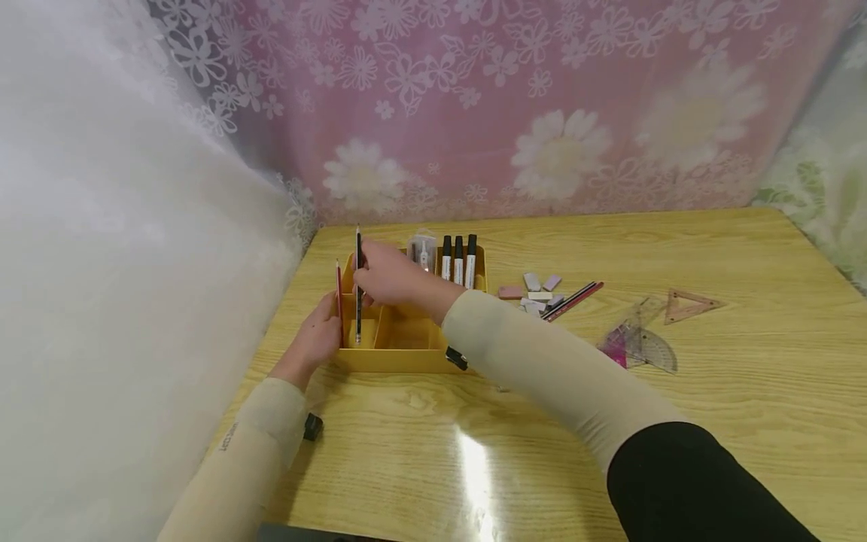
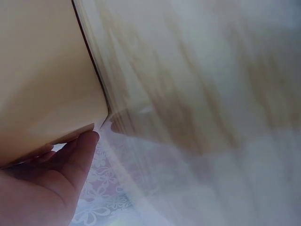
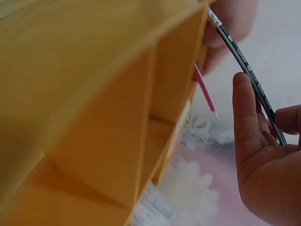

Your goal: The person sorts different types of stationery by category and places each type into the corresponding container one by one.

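My right hand (image 1: 389, 278) is pinching a dark pencil (image 3: 239, 55) narrowly between thumb and fingers, holding it nearly upright, eraser end down, at the box's (image 1: 389, 361) front left compartment; whether it is touching the bottom, I cannot tell. I am judging it light, stiff and slightly slippery, its point fragile, the shaft being the best place for the grip. My left hand (image 1: 318, 331) is resting against the box's left side, beside a red pencil (image 3: 205, 92); whether its fingers are curling round the wall, I cannot tell. Farther back, markers (image 1: 458, 260) are standing in the box. Rightward, erasers (image 1: 539, 296) and a protractor (image 1: 657, 350) are lying on the wood-grained worktop (image 1: 745, 421); a floral curtain (image 1: 460, 150) is hanging behind.
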Demonstrator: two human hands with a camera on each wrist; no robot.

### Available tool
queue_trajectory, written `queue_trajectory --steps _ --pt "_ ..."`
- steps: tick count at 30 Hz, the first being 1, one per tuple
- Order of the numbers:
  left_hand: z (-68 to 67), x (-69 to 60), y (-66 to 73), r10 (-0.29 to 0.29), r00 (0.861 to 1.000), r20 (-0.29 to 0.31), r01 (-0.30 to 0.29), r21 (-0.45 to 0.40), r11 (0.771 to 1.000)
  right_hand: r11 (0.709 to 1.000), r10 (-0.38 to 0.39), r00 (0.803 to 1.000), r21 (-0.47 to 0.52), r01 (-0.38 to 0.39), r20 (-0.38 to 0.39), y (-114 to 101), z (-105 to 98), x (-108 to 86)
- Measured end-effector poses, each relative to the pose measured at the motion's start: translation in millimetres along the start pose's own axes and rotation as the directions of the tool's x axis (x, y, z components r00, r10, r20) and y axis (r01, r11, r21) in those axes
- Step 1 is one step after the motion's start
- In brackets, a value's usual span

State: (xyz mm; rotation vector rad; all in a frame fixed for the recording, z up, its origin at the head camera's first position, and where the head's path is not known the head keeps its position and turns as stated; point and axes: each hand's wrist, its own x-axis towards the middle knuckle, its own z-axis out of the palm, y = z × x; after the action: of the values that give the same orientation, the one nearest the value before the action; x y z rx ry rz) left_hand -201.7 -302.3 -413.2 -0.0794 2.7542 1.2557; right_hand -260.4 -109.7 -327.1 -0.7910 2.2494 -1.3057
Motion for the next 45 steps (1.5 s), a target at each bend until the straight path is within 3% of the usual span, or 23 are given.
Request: queue_trajectory --steps 5,13,18,23,35,40,45 --pt "5.6 1.0 -4.9 0.033 0.999 0.018 -0.032 -0.045 0.998 0.996 0.041 0.998 -0.075 -0.038 0.041 7.2 21.4 5.1" --pt "8.2 1.5 -4.3 0.101 0.995 0.009 -0.101 -0.052 0.994 0.993 0.075 0.997 -0.093 -0.075 0.0 12.4 31.6 13.6" --pt "6.8 0.7 -4.0 0.092 0.996 0.013 -0.092 -0.014 0.996 0.981 0.123 0.992 -0.154 -0.121 0.003 12.0 31.9 17.1" --pt "5.5 -0.3 -5.2 0.044 0.999 0.008 -0.044 0.0 0.999 0.978 0.149 0.989 -0.15 -0.146 0.013 13.1 31.0 22.1" --pt "-0.8 0.9 -2.0 0.035 0.999 0.015 -0.035 0.011 0.999 0.984 0.068 0.996 -0.17 -0.059 0.048 9.4 14.1 9.7" --pt "-5.1 2.6 1.2 0.034 0.999 0.021 -0.034 0.023 0.999 0.99 0.047 0.998 -0.136 -0.041 0.042 3.5 -2.8 -2.0" --pt "-6.3 1.4 0.2 0.01 1.0 0.022 -0.011 0.024 1.0 0.982 0.013 0.999 -0.188 -0.006 0.033 7.8 -21.2 -11.3"
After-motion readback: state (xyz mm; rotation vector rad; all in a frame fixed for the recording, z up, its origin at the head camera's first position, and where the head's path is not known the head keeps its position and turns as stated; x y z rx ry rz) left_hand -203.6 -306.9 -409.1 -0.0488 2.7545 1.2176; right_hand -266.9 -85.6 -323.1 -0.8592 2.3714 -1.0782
